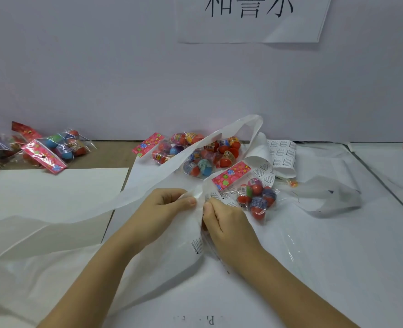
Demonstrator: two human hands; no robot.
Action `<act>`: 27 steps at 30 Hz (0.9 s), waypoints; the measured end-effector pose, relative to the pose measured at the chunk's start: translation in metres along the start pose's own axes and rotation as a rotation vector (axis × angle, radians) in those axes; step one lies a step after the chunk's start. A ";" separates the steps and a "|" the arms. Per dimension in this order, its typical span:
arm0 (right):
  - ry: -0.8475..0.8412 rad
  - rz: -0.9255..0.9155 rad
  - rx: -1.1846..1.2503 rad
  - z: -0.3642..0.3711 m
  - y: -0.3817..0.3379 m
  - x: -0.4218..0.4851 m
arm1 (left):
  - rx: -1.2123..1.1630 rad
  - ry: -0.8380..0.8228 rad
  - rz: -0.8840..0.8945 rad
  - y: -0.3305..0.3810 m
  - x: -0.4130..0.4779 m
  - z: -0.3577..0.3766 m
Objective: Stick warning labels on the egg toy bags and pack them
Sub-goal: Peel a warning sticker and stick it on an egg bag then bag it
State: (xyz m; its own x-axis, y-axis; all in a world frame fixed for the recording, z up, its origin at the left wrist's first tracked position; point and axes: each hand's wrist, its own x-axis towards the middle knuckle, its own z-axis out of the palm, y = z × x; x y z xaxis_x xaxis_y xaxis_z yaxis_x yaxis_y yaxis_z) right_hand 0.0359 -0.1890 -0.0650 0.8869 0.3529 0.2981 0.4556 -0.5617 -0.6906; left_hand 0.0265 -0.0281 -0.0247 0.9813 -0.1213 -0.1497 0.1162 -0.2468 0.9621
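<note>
I see both hands meeting over the middle of the white-covered surface (361,280), each grip closed on the same thin translucent white plastic bag (172,263). The left hand (169,204) pinches its edge between thumb and curled fingers. The right hand (221,223) pinches it just beside, thumbs nearly touching. The bag spreads leftward and toward the near edge. A clear packet of red and blue egg toys with a pink flowered header card (255,197) lies just beyond the right hand's knuckles, in neither grip. Behind it sit a heap of similar egg toy packets (195,157) and a curled sheet of white warning labels (282,155). More egg toy packets (53,147) lie far to the left.
</note>
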 end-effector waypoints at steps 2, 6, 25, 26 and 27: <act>0.017 0.035 0.035 0.000 0.001 0.000 | 0.010 0.012 -0.022 0.002 -0.001 -0.002; 0.028 0.173 0.169 -0.002 0.004 0.002 | 0.235 0.188 -0.031 -0.002 -0.001 -0.015; -0.019 0.492 0.585 -0.016 -0.005 0.005 | 1.050 0.374 0.914 -0.011 -0.002 0.008; -0.028 0.492 0.591 -0.016 -0.005 0.005 | 1.043 0.378 0.913 -0.012 -0.002 0.008; -0.035 0.491 0.598 -0.016 -0.004 0.005 | 1.038 0.381 0.914 -0.012 -0.001 0.007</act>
State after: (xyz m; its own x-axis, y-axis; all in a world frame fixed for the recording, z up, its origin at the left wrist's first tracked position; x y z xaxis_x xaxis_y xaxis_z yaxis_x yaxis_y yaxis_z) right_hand 0.0400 -0.1967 -0.0497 0.9692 0.1967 -0.1483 -0.1167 -0.1636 -0.9796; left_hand 0.0229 -0.0317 -0.0373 0.6492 -0.3983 0.6480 -0.5664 -0.8217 0.0624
